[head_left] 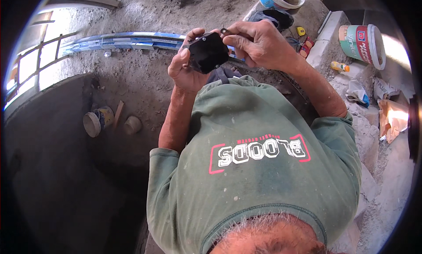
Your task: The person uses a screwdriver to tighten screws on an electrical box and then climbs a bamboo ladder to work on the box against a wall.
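In front of my chest, my left hand grips a black box-like object from its left side, thumb and fingers wrapped along its edge. The box has chamfered corners and small bright spots like screws. At its upper right corner, my right hand is closed in a pinch on a small dark flat tab with a rounded, holed end. Whether this tab is joined to the box I cannot tell.
Blue-and-silver long strips lie across the gritty floor beyond my hands. On the right are a large paint bucket, a yellow tape measure and a small orange-capped bottle. Another bucket lies tipped at the left beside a dark wall.
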`<state>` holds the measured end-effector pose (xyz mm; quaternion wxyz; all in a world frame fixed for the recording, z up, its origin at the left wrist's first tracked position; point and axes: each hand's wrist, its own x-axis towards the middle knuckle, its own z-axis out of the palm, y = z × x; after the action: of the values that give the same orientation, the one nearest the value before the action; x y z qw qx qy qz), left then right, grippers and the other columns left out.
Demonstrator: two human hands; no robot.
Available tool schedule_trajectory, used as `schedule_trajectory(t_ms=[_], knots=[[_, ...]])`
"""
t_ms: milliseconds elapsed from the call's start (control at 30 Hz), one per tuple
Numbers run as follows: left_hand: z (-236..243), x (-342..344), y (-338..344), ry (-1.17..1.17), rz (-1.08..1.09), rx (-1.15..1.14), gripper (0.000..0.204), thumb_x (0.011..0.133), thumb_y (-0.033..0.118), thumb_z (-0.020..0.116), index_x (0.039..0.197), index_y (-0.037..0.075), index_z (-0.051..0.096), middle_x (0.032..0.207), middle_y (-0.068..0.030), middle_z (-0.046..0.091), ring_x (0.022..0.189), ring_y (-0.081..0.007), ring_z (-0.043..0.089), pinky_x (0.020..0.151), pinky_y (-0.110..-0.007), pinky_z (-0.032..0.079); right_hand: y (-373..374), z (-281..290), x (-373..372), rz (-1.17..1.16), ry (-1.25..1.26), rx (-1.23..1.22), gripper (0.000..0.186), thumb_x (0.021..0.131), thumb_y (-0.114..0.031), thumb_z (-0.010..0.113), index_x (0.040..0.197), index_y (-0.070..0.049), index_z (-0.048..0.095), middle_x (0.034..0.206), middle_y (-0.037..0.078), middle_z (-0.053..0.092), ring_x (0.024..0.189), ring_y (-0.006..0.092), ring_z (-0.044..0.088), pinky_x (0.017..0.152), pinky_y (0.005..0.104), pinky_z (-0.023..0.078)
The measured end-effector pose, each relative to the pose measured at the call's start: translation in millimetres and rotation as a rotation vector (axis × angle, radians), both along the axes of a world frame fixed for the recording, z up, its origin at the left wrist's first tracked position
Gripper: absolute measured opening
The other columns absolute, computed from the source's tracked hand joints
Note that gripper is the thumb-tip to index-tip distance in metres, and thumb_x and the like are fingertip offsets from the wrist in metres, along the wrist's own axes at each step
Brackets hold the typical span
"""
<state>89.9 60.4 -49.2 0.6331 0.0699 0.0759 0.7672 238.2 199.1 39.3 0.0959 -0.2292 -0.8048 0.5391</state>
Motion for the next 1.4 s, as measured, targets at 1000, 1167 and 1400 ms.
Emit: schedule_trajectory(t_ms=[1000,1167,1400], knots=[[6,-12,3,0.964,0.302,-0.109,0.069,0.070,0.039,0.079,0.119,0.001,0.048,0.124,-0.0201,0.055,0.106,-0.0222,0.056,0.093,-0.036,0.047,1,10,-6,0.113,-0.216,-0.688,0.024,0.098,-0.020,0.058,0.098,0.003,0.065,0.059,0.000,0.057,0.036,0.0035,0.042,0.030,0.0202,0.029],[14,-15,1,1.212,0.323,-0.121,0.072,0.069,0.048,0.077,0.116,0.001,0.048,0.121,-0.0186,0.055,0.106,-0.0218,0.055,0.093,-0.035,0.047,3,7,-4,0.134,-0.249,-0.776,0.026,0.100,-0.024,0.057,0.097,0.001,0.064,0.059,-0.002,0.054,0.036,0.0022,0.037,0.031,0.0197,0.031],[7,-8,1,1.229,0.308,-0.211,0.069,0.068,0.044,0.075,0.115,0.002,0.048,0.116,-0.0146,0.057,0.101,-0.0204,0.055,0.091,-0.034,0.046,-2,-20,-5,0.379,0.138,0.609,0.016,0.094,-0.013,0.058,0.094,0.002,0.063,0.062,0.011,0.061,0.053,0.0252,0.063,0.050,0.0351,0.051]])
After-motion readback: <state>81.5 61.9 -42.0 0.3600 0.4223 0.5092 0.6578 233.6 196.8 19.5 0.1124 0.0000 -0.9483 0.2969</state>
